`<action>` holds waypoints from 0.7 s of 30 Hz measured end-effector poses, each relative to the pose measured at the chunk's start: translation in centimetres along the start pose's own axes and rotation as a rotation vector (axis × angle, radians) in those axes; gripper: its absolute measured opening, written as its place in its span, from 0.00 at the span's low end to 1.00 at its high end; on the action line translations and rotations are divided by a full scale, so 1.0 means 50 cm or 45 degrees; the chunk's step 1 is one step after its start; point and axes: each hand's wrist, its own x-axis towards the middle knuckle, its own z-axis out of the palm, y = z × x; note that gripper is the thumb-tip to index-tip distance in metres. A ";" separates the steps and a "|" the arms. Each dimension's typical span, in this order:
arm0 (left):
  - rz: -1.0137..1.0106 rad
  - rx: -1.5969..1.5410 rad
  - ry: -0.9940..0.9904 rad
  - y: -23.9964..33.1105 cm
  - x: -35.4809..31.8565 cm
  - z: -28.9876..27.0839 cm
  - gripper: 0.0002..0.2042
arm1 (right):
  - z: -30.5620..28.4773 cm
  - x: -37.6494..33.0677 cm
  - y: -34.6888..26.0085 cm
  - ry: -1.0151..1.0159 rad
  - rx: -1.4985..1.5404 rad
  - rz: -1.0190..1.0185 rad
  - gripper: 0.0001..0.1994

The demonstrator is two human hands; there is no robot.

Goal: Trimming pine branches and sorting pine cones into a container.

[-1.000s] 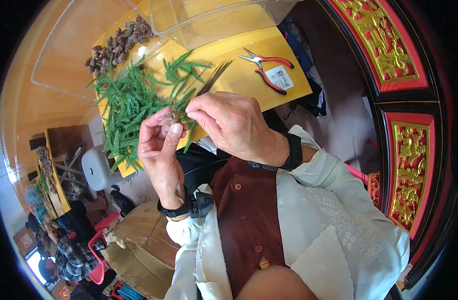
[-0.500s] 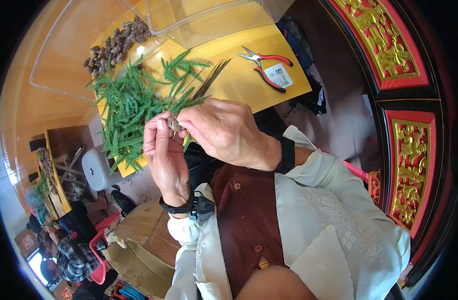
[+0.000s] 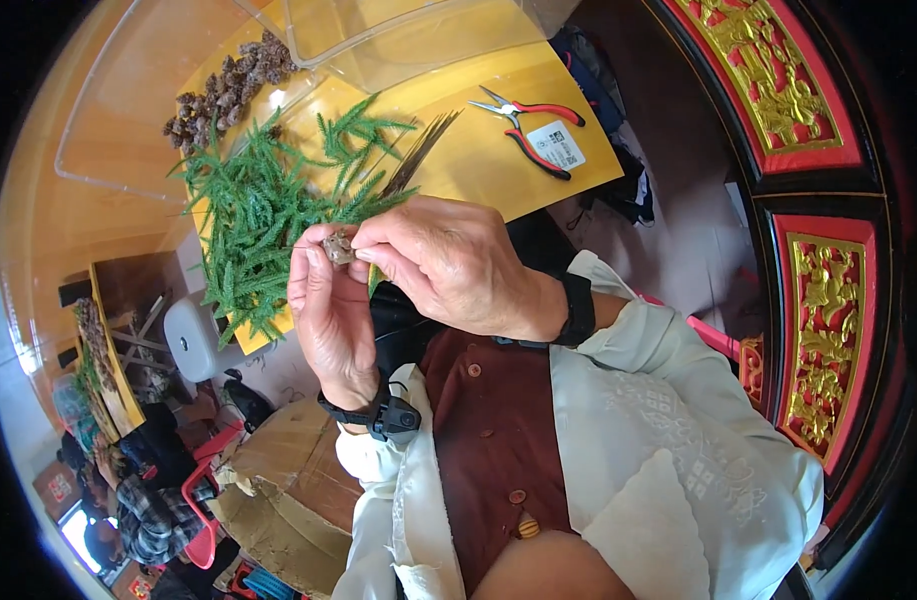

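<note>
A small brown pine cone (image 3: 338, 248) is pinched between the thumb and fingers of my left hand (image 3: 330, 310). My right hand (image 3: 456, 262) is closed, its thumb and forefinger pressed together at the cone's right side; whatever lies between those fingertips is hidden. A thin line like a wire sticks out left of the cone. Just beyond my hands lies a heap of green artificial pine sprigs (image 3: 253, 220). A bundle of thin brown stems or wires (image 3: 418, 155) lies past my right knuckles.
Red-and-black handled pliers (image 3: 523, 125) lie at the right of the yellow table (image 3: 478, 185), beside a white label card (image 3: 555, 147). More pine cones (image 3: 233, 85) are piled far left, near a clear plastic bin (image 3: 398, 45). A cardboard box (image 3: 288, 480) stands lower left; a person (image 3: 153, 515) sits beyond.
The pine cone has turned between my fingers and shifted slightly left, showing more of its scaly side. Both hands stay nearly in place.
</note>
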 end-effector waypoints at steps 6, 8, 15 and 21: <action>0.005 -0.020 0.058 -0.006 -0.001 -0.004 0.10 | 0.006 -0.016 0.008 -0.019 0.053 0.109 0.04; 0.007 -0.036 0.053 -0.010 -0.002 -0.003 0.09 | 0.007 -0.020 0.006 -0.040 0.109 0.154 0.03; -0.111 -0.232 0.066 -0.019 0.000 -0.006 0.08 | 0.017 -0.033 0.031 -0.101 0.414 0.427 0.02; -0.115 -0.136 0.004 -0.016 -0.003 -0.003 0.10 | -0.017 0.000 0.034 -0.241 0.317 0.378 0.02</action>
